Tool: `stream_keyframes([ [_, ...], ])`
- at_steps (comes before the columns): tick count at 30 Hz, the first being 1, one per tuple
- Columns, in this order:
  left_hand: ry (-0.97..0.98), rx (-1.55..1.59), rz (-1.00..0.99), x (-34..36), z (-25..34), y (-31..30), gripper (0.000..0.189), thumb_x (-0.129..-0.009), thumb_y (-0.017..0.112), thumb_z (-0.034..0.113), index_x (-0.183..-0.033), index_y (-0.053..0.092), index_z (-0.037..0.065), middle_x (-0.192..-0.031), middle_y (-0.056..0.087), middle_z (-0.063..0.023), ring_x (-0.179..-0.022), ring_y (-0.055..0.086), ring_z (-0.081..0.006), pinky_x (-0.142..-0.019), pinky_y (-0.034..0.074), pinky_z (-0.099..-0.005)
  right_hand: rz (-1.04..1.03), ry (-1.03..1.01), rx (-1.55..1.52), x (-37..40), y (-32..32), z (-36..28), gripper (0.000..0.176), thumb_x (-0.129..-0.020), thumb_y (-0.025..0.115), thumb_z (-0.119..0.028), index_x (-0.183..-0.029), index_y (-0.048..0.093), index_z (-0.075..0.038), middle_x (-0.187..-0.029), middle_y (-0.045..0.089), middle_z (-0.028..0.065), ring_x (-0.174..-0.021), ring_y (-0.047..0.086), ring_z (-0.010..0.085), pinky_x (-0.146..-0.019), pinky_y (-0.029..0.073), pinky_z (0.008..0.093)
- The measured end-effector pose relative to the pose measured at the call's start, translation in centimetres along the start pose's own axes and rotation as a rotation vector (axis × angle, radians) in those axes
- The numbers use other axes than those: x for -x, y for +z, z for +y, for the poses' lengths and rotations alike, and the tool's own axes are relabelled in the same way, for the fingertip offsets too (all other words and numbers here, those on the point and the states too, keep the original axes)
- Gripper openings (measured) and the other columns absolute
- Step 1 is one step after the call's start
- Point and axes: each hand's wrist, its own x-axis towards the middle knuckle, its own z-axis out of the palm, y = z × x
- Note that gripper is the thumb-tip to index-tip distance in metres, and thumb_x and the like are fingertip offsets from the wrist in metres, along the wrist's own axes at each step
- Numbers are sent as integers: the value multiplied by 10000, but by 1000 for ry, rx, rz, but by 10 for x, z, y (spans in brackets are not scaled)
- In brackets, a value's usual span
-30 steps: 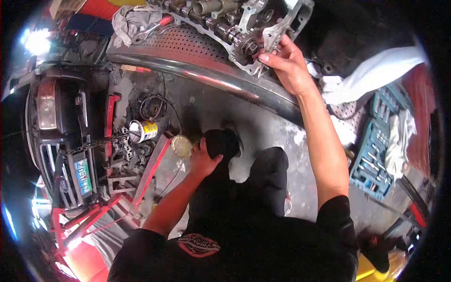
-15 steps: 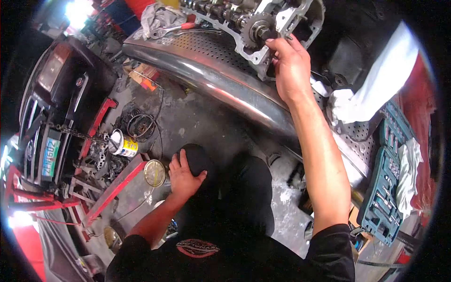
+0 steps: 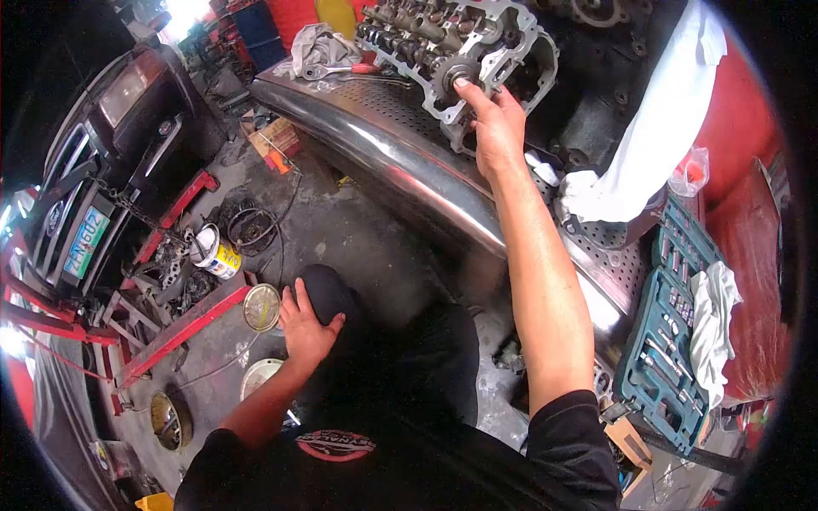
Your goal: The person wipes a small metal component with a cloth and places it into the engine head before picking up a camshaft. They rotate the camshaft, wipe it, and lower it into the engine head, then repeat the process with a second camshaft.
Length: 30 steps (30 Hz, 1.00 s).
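A metal engine cylinder head (image 3: 511, 44) with exposed camshafts rests on the perforated step of a chrome bumper. At its near end is a toothed camshaft sprocket (image 3: 446, 78). My right hand (image 3: 498, 128) is curled at that end, with the thumb on the sprocket's hub and the other fingers at the casing just to the right. What the fingertips touch is partly hidden. My left hand (image 3: 307, 328) lies on my dark-clothed knee (image 3: 328, 294), fingers spread, holding nothing.
A ratchet (image 3: 328, 71) and grey rag (image 3: 322, 47) lie left of the cylinder head. White cloth (image 3: 630, 166) and a teal socket set (image 3: 652, 358) are at right. A red metal stand (image 3: 183, 336), bucket (image 3: 223, 257) and car front (image 3: 115, 162) occupy the left.
The view has shifted, showing more of the cylinder head. My right hand stays at the sprocket end, its thumb now over the hub. My left hand remains on the knee.
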Motion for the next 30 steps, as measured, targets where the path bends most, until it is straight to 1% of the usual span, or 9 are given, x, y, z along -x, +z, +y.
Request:
stream_keyframes([
  [4,-28,-12,-22,2,3,-2,1048,-681,784,400,-1463,185,42,-1416,266,-300,-1279,303,-469,-1062,262,-540,-18,18,-10,2,0,-2,358,-779,734,-148,-1072,623,26,-977,672,74,-870,612,140,-808,457,268],
  [7,-41,-16,-40,0,9,-1,1054,-680,785,398,-1465,177,45,-1420,263,-298,-1283,299,-467,-1064,259,-542,-16,14,-45,3,1,-4,405,-759,754,-145,-1090,609,36,-996,668,87,-884,613,149,-816,459,271],
  [10,-42,-36,-63,-3,16,-1,1053,-681,785,398,-1463,176,45,-1423,263,-296,-1284,301,-464,-1066,261,-539,-11,-82,58,-7,-2,12,455,-733,778,-149,-1104,594,40,-1019,661,105,-894,614,163,-825,458,277],
  [13,-18,-54,-68,-5,20,1,1047,-682,784,397,-1460,180,44,-1423,265,-295,-1281,307,-462,-1063,267,-537,0,-100,108,-8,-3,14,482,-718,789,-157,-1109,585,39,-1031,654,119,-894,614,176,-823,461,283],
  [23,47,-77,-69,-4,28,0,1033,-677,784,403,-1452,204,42,-1415,283,-294,-1268,333,-453,-1034,302,-521,-5,-78,86,-4,-1,11,432,-731,774,-145,-1089,594,17,-970,662,96,-852,616,167,-788,475,289],
  [30,78,-47,-45,-1,29,0,1028,-667,785,408,-1449,219,50,-1402,299,-292,-1257,349,-444,-1014,316,-530,-10,-54,80,-2,-1,10,425,-738,772,-140,-1091,586,9,-952,660,83,-829,611,159,-762,477,287],
])
